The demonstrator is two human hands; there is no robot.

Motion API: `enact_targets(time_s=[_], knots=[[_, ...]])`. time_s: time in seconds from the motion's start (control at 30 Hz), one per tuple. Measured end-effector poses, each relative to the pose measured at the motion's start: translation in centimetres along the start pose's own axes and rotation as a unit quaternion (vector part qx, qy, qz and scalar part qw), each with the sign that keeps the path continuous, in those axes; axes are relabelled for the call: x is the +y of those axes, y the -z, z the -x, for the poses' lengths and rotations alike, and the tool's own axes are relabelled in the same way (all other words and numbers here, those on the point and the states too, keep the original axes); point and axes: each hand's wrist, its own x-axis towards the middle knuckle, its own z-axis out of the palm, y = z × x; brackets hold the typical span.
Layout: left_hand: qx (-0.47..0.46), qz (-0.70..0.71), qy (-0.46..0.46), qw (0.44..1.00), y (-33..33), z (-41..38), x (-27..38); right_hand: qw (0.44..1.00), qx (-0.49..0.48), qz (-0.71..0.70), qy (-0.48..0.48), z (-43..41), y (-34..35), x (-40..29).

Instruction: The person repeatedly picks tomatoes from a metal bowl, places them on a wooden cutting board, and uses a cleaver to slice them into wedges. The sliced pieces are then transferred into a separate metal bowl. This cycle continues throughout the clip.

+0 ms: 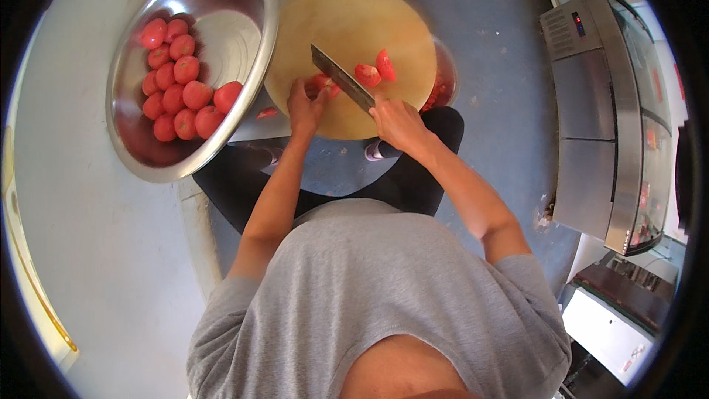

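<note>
A cleaver (344, 78) is gripped by its handle in my right hand (400, 124), with its blade slanting up and left over a round cutting board (354, 16). On the board, my left hand (305, 108) has its fingertips against a piece of tomato (325, 83), partly hidden by the hand and blade. Two cut tomato wedges, one cream-cored (368, 75) and one upright (386, 65), lie to the right of the blade. Whole tomatoes (186, 70) fill the left side of a large steel basin (248, 27) at my left.
A container (451, 75) with chopped red pieces (435, 95) shows beneath the board's right edge. A tomato scrap (267, 112) lies left of the board. A stainless-steel display cabinet (587, 138) stands at the far right, on the blue floor (498, 105).
</note>
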Motion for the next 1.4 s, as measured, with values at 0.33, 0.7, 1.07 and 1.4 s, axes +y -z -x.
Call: enact_targets(time_s=[0.33,0.7,1.07,1.4], knots=[[-0.044,-0.135,-0.142,0.980,1.8,-0.2,0.8,0.997,0.053,-0.028,-0.051,-4.6,-2.8,1.6],[-0.082,-0.046,-0.199,0.976,0.6,-0.7,1.9,0.998,0.044,0.034,0.003,2.0,2.3,0.6],[-0.127,-0.094,-0.235,0.959,1.3,-1.5,2.3,0.998,-0.001,0.061,0.013,-3.7,-2.8,1.5],[-0.058,-0.115,-0.241,0.962,1.0,0.5,1.4,0.995,0.004,-0.035,-0.092,-0.5,0.2,1.6]])
